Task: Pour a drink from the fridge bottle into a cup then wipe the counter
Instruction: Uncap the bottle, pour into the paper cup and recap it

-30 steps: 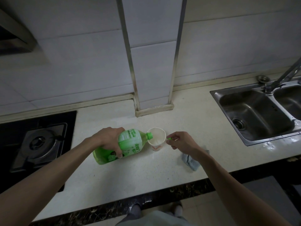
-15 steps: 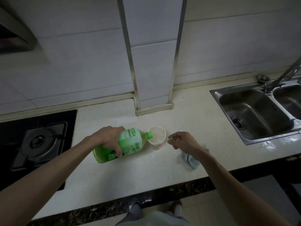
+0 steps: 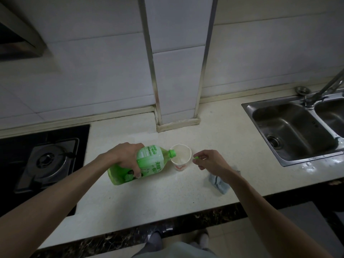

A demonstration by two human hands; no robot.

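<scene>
My left hand (image 3: 124,158) grips a green plastic bottle (image 3: 150,161) that is tipped on its side, with its open neck over the rim of a white paper cup (image 3: 181,159). The cup stands upright on the pale counter (image 3: 149,194). Just right of the cup, my right hand (image 3: 210,162) pinches the small green cap (image 3: 195,157) between its fingertips. A crumpled grey-blue cloth (image 3: 220,184) lies on the counter under my right wrist.
A black gas stove (image 3: 44,162) fills the left end of the counter. A steel double sink (image 3: 297,131) with a tap (image 3: 327,88) sits at the right. A tiled pillar (image 3: 176,71) juts from the wall behind the cup. The dark counter edge (image 3: 167,229) runs along the front.
Bottle and both hands have stayed almost in place; the bottle stays tipped at the cup. The view has shifted slightly.
</scene>
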